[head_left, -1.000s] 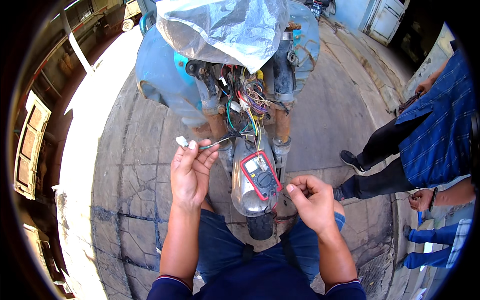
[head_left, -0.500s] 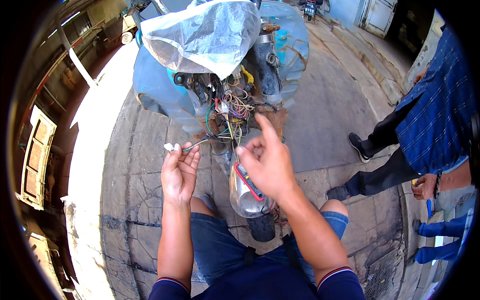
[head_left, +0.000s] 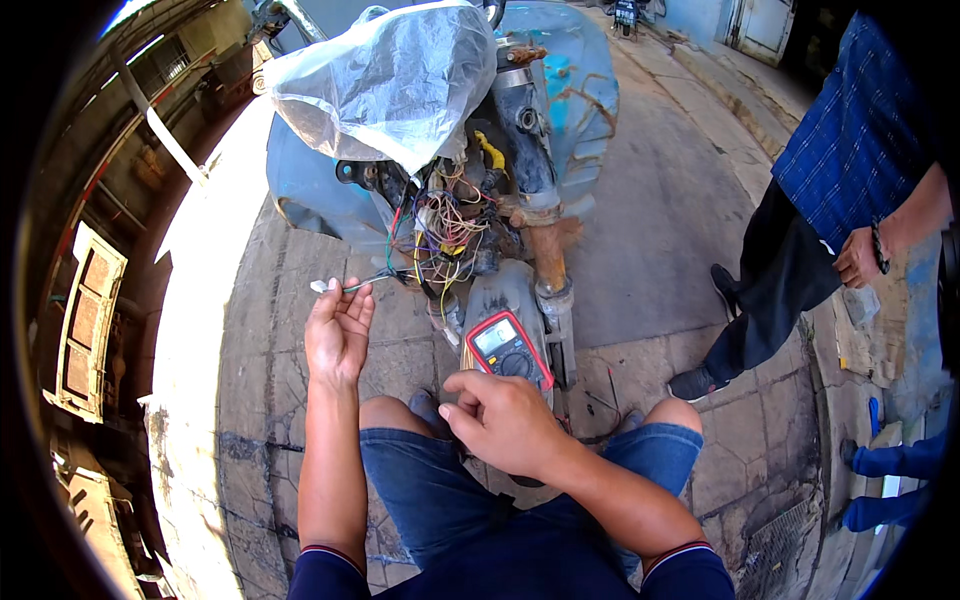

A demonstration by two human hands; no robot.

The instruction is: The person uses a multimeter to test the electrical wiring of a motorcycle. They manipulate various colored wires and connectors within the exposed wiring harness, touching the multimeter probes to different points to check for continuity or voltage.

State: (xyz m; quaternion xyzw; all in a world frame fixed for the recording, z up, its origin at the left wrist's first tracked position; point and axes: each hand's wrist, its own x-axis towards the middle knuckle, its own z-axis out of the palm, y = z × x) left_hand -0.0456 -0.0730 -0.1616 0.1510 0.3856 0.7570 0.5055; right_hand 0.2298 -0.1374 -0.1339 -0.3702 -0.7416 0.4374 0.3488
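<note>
My left hand (head_left: 338, 330) pinches a green wire (head_left: 372, 283) just behind its white plug connector (head_left: 322, 287). That wire runs right into a tangled wiring harness (head_left: 450, 225) at the front of a worn motorbike or three-wheeler. Lower and to the right, a red-framed multimeter (head_left: 505, 350) with a lit display and a dial rests on the front mudguard (head_left: 500, 285). At its lower edge hovers my right hand (head_left: 500, 420), its index finger half bent and thumb apart, with nothing visible in them. Contact with the meter cannot be made out.
Clear plastic sheeting (head_left: 385, 80) covers the vehicle's front, above a rusty fork leg (head_left: 548, 250). A person in a blue checked shirt (head_left: 855, 120) stands at the right. A thin lead (head_left: 603, 400) lies near my knee. Wooden panels (head_left: 88, 325) stand at the left.
My right hand has drawn back from near the wires to below the multimeter, its raised index finger now bent. The meter's face is uncovered. My left hand has shifted slightly left with the wire.
</note>
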